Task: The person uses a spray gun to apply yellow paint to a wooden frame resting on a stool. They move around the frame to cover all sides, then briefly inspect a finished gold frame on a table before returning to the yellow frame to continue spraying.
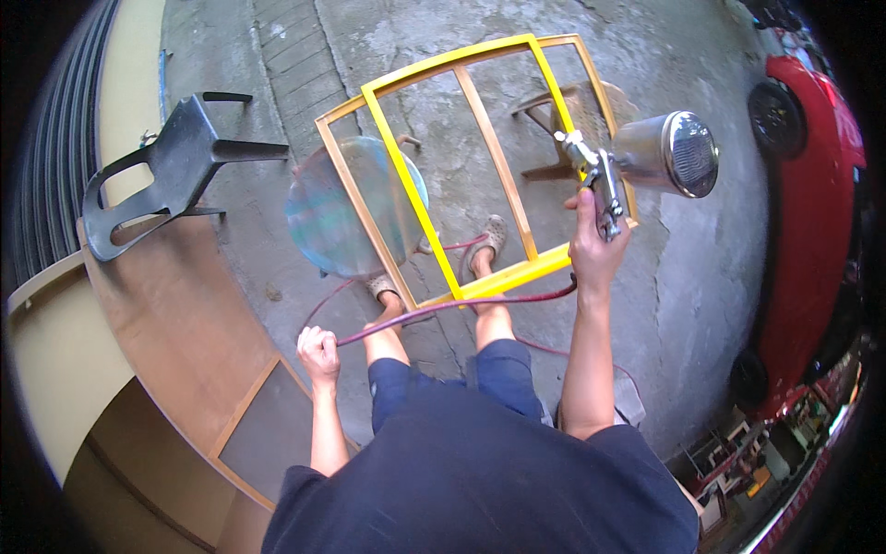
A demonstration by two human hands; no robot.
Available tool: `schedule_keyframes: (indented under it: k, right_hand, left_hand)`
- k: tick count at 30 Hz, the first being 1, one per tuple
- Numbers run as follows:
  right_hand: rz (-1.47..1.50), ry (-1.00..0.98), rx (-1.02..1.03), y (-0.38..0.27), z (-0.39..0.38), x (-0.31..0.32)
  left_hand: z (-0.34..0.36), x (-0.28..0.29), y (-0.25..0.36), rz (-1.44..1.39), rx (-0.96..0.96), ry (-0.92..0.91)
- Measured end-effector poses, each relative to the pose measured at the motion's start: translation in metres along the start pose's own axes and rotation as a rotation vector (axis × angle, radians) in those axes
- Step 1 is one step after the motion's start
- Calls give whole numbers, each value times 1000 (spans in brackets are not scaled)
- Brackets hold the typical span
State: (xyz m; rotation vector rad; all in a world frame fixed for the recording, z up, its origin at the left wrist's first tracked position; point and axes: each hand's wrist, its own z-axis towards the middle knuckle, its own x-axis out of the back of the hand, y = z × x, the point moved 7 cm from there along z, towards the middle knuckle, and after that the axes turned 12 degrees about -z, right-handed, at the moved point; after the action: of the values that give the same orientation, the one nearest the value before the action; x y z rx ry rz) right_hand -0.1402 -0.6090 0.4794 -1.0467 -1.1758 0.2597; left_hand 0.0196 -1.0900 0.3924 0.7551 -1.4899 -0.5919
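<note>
The right hand (pixel 596 242) is wrapped around the handle of a metal spray gun (pixel 604 180), thumb up along its back, while the left hand (pixel 318 355) is curled tight around a dark red hose (pixel 498 300) that runs across in front of the knees toward the right wrist. The spray gun is held up over the right side of a wooden frame (pixel 495 162); whether it touches the frame cannot be told. Its long axis slants from the handle up and leftward to the head, which faces the right one of the yellow bars (pixel 412 189), and its silver cup (pixel 666 154) juts out to the right. The wooden frame's slats run from its far edge to its near edge, leaning a little left at the far end. Its left part overlaps the right edge of a round table (pixel 314 203), and its right part overlaps a brown chair (pixel 580 106). Open concrete floor (pixel 678 305) stretches from the frame's right edge to a red car (pixel 803 240); leftward, a dark grey chair (pixel 185 157) and a brown panel (pixel 166 295) narrow the room.
</note>
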Motion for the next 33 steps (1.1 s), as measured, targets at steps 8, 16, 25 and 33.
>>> schedule_keyframes:
  k: [8,16,25,33]
  right_hand:
    - [35,-163,-94,66,55,-76]
    - [24,-143,-75,89,92,-140]
    - [86,75,-109,106,132,-193]
    - [181,-292,-96,88,55,-285]
  left_hand:
    - [29,-36,17,71,61,-8]
    - [55,-39,4,58,83,-46]
    - [67,-38,-3,-22,179,-12]
    - [55,25,-37,66,222,123]
